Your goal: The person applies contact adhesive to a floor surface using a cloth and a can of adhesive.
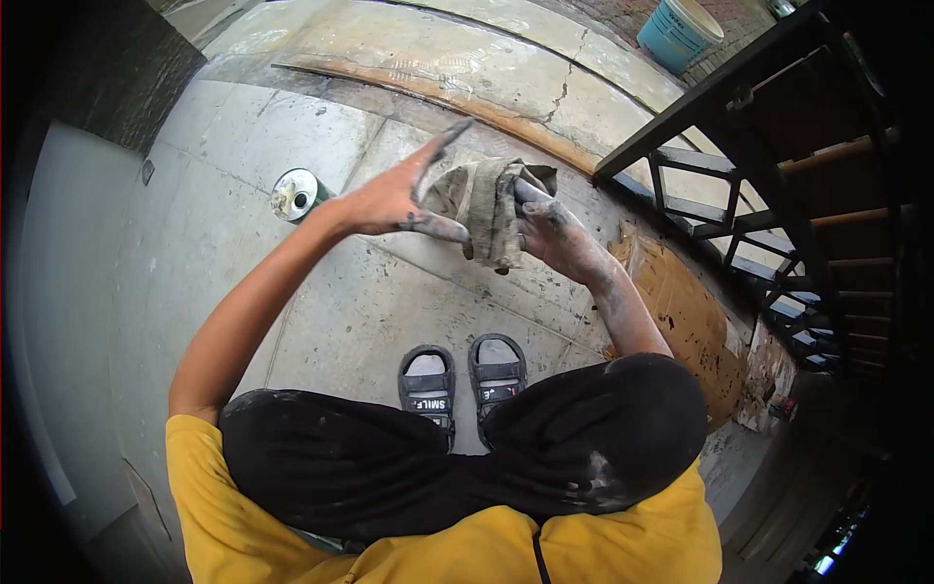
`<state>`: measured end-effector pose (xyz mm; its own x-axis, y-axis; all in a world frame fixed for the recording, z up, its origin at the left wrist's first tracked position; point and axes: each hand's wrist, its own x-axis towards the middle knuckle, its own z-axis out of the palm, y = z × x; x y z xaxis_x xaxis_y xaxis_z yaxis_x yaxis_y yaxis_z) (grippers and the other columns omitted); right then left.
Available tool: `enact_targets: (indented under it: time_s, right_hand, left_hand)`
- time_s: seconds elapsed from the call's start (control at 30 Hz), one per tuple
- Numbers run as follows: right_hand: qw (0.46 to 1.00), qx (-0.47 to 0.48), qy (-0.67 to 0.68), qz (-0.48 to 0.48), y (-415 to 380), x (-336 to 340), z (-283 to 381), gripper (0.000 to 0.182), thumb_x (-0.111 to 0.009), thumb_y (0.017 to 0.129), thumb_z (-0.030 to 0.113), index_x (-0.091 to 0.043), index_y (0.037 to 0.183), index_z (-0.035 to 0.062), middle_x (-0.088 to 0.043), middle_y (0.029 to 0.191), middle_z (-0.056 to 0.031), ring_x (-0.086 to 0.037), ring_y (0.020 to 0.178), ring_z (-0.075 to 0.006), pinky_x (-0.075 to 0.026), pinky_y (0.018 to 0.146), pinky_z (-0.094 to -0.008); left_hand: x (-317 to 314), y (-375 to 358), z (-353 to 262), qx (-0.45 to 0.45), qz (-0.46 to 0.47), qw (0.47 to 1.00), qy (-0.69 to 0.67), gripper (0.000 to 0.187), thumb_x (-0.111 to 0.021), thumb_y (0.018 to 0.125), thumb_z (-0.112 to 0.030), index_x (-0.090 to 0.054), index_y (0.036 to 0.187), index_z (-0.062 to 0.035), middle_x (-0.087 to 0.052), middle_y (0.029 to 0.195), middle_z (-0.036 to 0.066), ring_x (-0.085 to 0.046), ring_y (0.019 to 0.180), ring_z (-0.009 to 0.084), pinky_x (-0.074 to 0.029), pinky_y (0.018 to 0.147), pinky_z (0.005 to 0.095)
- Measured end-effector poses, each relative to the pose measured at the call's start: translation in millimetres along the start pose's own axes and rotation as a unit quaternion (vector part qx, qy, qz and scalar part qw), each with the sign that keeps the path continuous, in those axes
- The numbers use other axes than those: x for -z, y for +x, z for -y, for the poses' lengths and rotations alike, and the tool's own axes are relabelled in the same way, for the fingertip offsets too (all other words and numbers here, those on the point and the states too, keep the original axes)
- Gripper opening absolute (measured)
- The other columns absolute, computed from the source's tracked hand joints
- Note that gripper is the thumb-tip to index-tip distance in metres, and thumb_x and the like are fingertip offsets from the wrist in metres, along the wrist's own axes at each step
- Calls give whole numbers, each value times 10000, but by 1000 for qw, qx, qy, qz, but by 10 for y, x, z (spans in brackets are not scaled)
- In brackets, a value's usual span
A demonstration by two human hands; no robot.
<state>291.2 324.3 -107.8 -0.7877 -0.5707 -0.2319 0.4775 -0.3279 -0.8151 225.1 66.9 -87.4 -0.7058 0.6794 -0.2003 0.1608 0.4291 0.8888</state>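
A crumpled grey-beige cloth rag (491, 216), dark with stains, hangs in front of me above the floor. My right hand (559, 234), smudged with grey, grips its right side with the fingers folded into the cloth. At the left of the rag, my left hand (394, 202) is open, thumb and fingers spread wide, with dark smears on the fingertips. Its thumb tip comes right up to the edge of the cloth. Just beyond my left wrist stands a metal can (298, 195) with a round opening and pale residue on its top.
To the right rises a dark metal lattice frame (725, 195), with stained brown cardboard (681, 311) lying beside it. A blue bucket (679, 37) stands at the far right. A long wooden strip (438, 100) crosses the floor ahead. My sandals (426, 384) rest on the grey tiles.
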Motion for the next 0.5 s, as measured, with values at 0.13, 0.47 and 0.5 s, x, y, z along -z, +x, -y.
enact_targets:
  time_s: [0.13,0.47,0.5]
  right_hand:
    - [996,40,-78,-3,55,-119,77,547,-478,1026,292,-361,1503,49,-486,1434,-117,-521,1235,-168,-444,1040,-341]
    - [726,323,-498,-346,131,-2,17,683,-800,818,284,-469,1376,70,-523,1298,-141,-494,1248,-277,-371,1105,-425]
    - [820,269,-415,-287,144,155,-17,588,-773,845,257,-508,1329,55,-560,1249,-129,-520,1225,-255,-371,1112,-424]
  left_hand:
    - [-261,52,-180,-110,-98,984,100,624,-740,853,-265,-506,1384,-34,-643,1194,220,-633,1088,315,-497,933,389]
    - [-151,-22,-489,-58,-53,975,-209,719,-843,781,-222,-490,1383,-48,-631,1227,103,-592,1104,169,-462,990,301]
    - [-130,-24,-500,-59,-52,975,-208,719,-843,781,-222,-490,1383,-48,-631,1227,103,-592,1104,169,-462,990,301]
